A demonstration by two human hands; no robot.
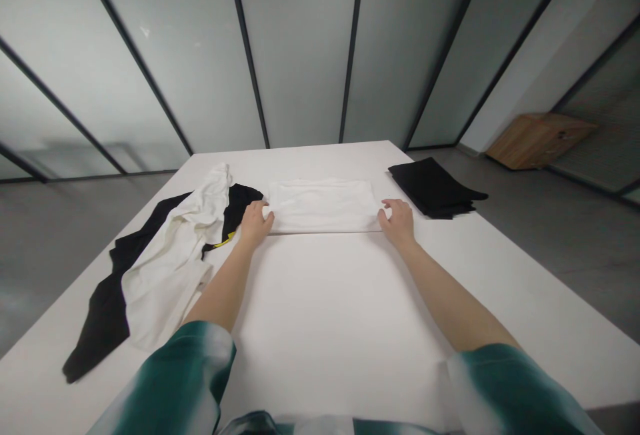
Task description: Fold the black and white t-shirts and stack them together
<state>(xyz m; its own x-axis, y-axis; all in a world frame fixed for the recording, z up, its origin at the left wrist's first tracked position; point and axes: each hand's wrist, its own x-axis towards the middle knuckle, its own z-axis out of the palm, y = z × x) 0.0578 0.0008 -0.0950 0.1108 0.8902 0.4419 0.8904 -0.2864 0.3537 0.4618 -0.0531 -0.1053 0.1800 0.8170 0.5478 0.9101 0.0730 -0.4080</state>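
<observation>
A folded white garment lies flat on the white table, a little beyond the middle. My left hand is closed on its near left corner, fingers curled over the edge. My right hand is closed on its near right corner in the same way. Both forearms reach straight out from green-and-white sleeves.
A loose pile of white and black clothing sprawls on the table's left side, touching my left hand's side of the folded garment. A folded black stack sits at the far right edge. A wooden box stands on the floor beyond, by glass partitions.
</observation>
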